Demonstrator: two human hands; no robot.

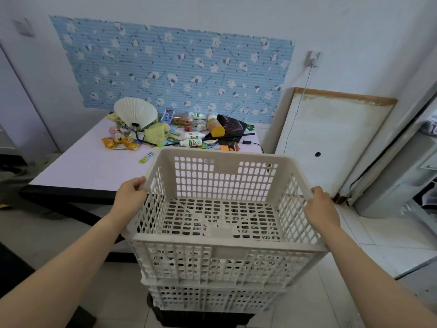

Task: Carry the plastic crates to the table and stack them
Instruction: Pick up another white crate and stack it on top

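Left hand (132, 197) and right hand (319, 204) are clasping the top crate (224, 209) by its side rims; it is probably light, stiff and empty.

An empty cream perforated crate (220, 209) sits upright atop a stack of like crates (212, 294) above a dark one (203, 319), just before the pale desk (94, 166).
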